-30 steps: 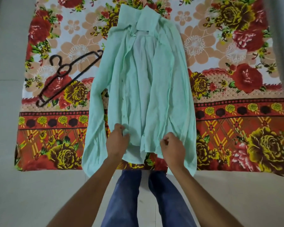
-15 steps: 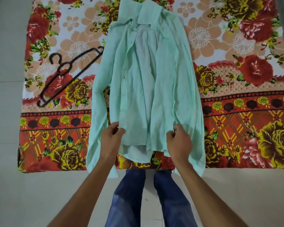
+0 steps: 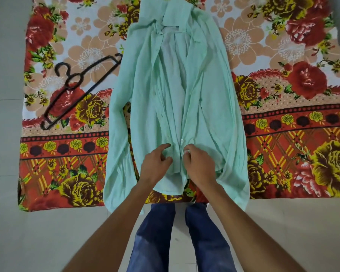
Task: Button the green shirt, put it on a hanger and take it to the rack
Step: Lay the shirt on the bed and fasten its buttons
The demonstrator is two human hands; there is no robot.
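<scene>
Green shirt (image 3: 204,114) lies flat on the floral cloth (image 3: 283,154), collar at 12 o'clock, hem at 6 o'clock nearest me. The fronts lie apart along the upper length.

My right hand (image 3: 200,163) is low on the shirt, fingertips curled and pinching the front edge just below a white button (image 3: 182,141).

My left hand (image 3: 154,163) is just beside it at 9 o'clock. The index finger lies stretched on the other front panel and the rest are curled. Cannot tell whether it holds cloth.

Black hanger (image 3: 81,89) lies on the cloth at 9 o'clock of the shirt, its upper end just beside the sleeve.
</scene>
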